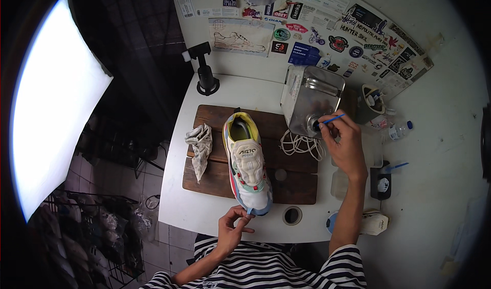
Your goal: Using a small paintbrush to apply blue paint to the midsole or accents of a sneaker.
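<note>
A multicoloured sneaker [249, 169], cream, white, yellow and light blue, lies on a dark wooden board with its toe toward me. My left hand [235, 226] is at the toe, thumb and fingertips closed on its front edge. Farther right, my right hand [343, 140] pinches a thin blue-handled tool [333, 119]. The tool's lower end is hidden at the round mouth [313, 123] of a metal can [317, 97]. A small round dark disc [281, 174], perhaps a cap, sits beside the sneaker.
Left of the sneaker a crumpled whitish cloth [201, 148] rests on the wooden board [299, 187]. White laces [302, 145] lie below the can. A round ringed hole [292, 216], a second shoe [375, 222], clear containers [339, 184], a bottle [400, 130] and a black stand [206, 77] are around.
</note>
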A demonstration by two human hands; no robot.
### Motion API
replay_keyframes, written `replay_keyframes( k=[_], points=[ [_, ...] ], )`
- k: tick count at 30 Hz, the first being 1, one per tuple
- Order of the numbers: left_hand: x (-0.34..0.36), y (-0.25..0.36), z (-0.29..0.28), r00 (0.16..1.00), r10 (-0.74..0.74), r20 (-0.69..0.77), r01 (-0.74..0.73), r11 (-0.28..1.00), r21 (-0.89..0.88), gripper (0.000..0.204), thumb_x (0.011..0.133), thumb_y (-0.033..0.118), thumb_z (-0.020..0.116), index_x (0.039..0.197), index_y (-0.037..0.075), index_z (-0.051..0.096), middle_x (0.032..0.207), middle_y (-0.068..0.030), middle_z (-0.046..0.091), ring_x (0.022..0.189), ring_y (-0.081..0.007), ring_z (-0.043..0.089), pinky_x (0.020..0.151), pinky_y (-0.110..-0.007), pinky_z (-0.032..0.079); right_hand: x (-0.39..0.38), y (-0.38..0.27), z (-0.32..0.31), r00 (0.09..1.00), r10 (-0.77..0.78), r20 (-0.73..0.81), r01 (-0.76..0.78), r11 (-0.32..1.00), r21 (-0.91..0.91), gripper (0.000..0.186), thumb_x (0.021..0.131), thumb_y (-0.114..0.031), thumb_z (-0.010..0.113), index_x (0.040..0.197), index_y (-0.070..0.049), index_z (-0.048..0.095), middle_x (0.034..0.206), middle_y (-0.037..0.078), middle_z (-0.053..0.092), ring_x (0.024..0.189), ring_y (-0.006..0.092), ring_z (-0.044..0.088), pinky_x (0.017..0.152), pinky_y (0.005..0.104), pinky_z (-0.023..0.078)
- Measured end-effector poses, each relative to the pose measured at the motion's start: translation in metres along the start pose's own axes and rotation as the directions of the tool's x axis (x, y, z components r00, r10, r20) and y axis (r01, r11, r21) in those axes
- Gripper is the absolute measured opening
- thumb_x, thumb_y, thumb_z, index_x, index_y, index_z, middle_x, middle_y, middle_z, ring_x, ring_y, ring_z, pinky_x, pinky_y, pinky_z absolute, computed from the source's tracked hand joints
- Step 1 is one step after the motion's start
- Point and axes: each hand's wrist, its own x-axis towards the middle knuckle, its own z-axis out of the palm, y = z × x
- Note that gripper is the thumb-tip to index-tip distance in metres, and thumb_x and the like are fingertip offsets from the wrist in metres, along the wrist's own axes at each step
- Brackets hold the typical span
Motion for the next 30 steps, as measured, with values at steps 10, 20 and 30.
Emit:
replay_keyframes(
  k=[10,20,30],
  points=[
    [0.0,0.001,-0.001,1.0,-0.01,-0.001,0.01,1.0,0.003,0.009,0.101,0.007,0.06,0.101,-0.001,0.064,0.116,-0.0109,0.065,0.107,-0.0216,0.069,0.071,-0.034,0.067,-0.002,-0.002,-0.001,1.0,0.002,-0.004,-0.002,1.0,0.0,0.008,0.093,-0.004,0.069,0.099,0.002,0.07,0.089,0.009,0.062,0.073,0.0194,0.063,0.065,0.0335,0.049],
    [0.0,0.001,0.0,1.0,-0.003,-0.003,0.003,1.0,-0.003,0.009,0.101,0.007,0.06,0.102,-0.001,0.064,0.114,-0.0106,0.066,0.106,-0.021,0.069,0.071,-0.034,0.067,-0.003,-0.007,-0.02,0.988,-0.045,-0.149,0.048,0.999,0.019,0.009,0.093,-0.004,0.071,0.101,0.0,0.072,0.085,0.006,0.062,0.067,0.0125,0.054,0.06,0.0292,0.043],
    [0.0,0.001,0.0,1.0,-0.005,0.001,0.005,1.0,0.011,0.009,0.101,0.007,0.06,0.102,-0.001,0.063,0.117,-0.0113,0.066,0.106,-0.021,0.069,0.071,-0.034,0.067,-0.006,-0.004,-0.026,0.979,-0.065,-0.195,0.068,0.998,0.007,0.012,0.093,-0.007,0.072,0.103,-0.001,0.073,0.086,0.006,0.065,0.067,0.0127,0.056,0.062,0.0289,0.044]
  ],
)
